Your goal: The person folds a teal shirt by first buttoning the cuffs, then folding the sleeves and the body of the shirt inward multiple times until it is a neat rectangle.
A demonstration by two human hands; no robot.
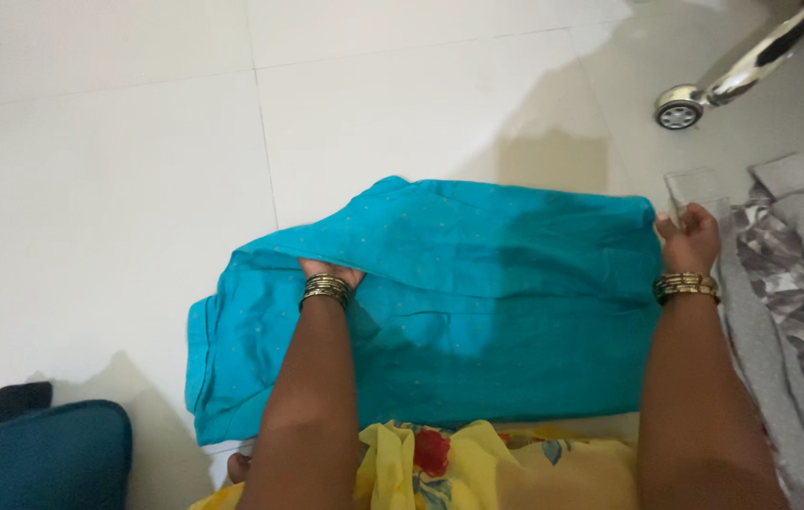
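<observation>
A turquoise garment [478,302] lies spread flat on the white tiled floor [109,189], directly in front of the person. The left hand [329,275] is tucked under a raised fold of the cloth on the garment's left half, so only the wrist with its stack of gold bangles [326,289] shows; how far this grip is closed cannot be told. The right hand [690,241] sits at the garment's right edge, fingers curled shut around the cloth there, with another set of bangles [686,285] on that wrist. The person's yellow flowered clothing [478,467] lies at the near edge of the garment. To the right, touching or just beside the right hand, lies a grey patterned cloth [789,283]. A chrome chair leg with a small castor [679,109] stands on the floor farther away at the upper right. A dark teal cushion [38,453] sits at the lower left, well apart from the garment.
</observation>
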